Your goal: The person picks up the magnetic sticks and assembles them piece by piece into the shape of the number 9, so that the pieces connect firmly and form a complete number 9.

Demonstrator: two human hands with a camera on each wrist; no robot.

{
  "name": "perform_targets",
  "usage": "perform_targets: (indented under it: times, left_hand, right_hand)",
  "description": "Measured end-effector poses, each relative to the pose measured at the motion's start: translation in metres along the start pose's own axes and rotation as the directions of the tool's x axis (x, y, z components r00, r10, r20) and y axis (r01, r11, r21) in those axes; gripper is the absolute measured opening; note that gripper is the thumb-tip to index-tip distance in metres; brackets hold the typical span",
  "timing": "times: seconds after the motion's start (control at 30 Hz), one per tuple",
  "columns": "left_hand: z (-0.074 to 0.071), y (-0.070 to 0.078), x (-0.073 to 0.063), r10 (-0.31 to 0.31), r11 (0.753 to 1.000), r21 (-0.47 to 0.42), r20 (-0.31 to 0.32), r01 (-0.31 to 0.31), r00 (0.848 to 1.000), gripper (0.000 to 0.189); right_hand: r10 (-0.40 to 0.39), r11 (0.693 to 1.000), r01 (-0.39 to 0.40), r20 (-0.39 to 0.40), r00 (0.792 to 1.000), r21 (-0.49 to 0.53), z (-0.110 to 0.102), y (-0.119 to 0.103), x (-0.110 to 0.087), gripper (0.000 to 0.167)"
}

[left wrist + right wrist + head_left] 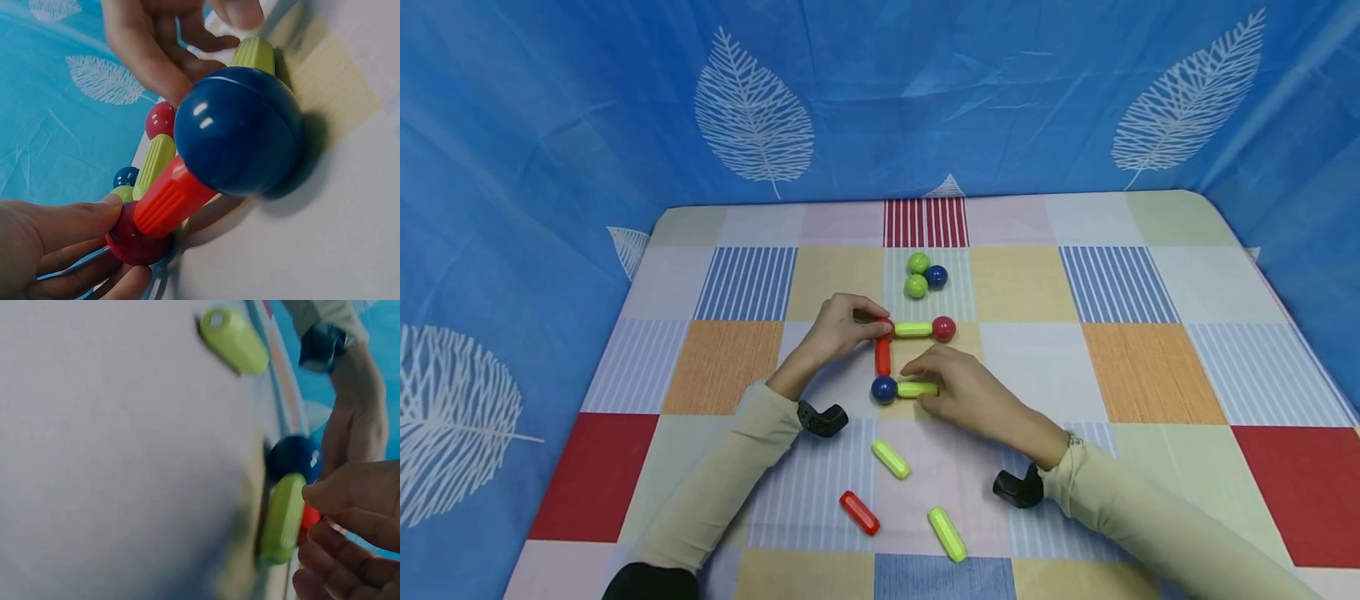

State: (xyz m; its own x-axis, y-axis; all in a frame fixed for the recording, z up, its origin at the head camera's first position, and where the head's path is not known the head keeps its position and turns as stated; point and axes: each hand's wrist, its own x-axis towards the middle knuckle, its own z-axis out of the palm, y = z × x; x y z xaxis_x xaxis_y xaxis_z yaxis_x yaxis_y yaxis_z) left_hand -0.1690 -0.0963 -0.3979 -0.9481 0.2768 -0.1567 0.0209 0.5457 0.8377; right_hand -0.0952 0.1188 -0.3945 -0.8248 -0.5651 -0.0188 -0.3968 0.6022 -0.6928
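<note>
Where the left hand (842, 327) is working: fingers are clamping the corner red ball (134, 244), thumb pressing one side, other fingers curling round from the opposite side.
Right hand (966, 385): thumb and fingers are standing apart, a gap showing between the tips, all hanging right at the outer end of the lower green rod (916, 389); can't tell whether any fingertip is touching it.
Red upright rod (883, 357): is running from the corner red ball down to the joint blue ball (883, 390), its ends meeting both.
Lower green rod: is sticking out rightward from the joint blue ball, outer end sitting by the right hand.
Upper green rod (913, 330): is bridging the corner red ball and the far red ball (943, 328), running roughly parallel to the lower one.
Build outline: pieces are forming three sides, gap facing right, mid-table on the patchwork tablecloth (1030, 358).
Loose balls: two green balls (916, 287) and a spare blue ball (936, 277) are sitting bunched together, beyond the build.
Loose rods: one green rod (891, 459) is lying tilted nearest the build; a spare red rod (860, 513) and another green rod (947, 535) are lying closer to the person, well apart.
Wrists: black camera units (1019, 487) are riding below both, at the cuffs of beige sleeves (722, 475).
Backdrop: blue sheet (925, 83) with white leaf prints is hanging behind and at the sides.
</note>
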Motion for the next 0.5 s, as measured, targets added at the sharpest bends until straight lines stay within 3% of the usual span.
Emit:
perform_targets:
  times: [0.23, 0.5]
  left_hand:
    - [0.0, 0.002, 0.0, 0.002, 1.0, 0.01, -0.005, -0.002, 1.0, 0.022]
    - [0.002, 0.001, -0.001, 0.001, 1.0, 0.004, -0.008, -0.001, 1.0, 0.022]
  right_hand:
    - [-0.038, 0.999, 0.037, 0.013, 0.999, 0.018, -0.001, -0.014, -0.03, 0.035]
    - [0.032, 0.996, -0.034, 0.035, 0.999, 0.079, 0.008, -0.017, -0.073, 0.034]
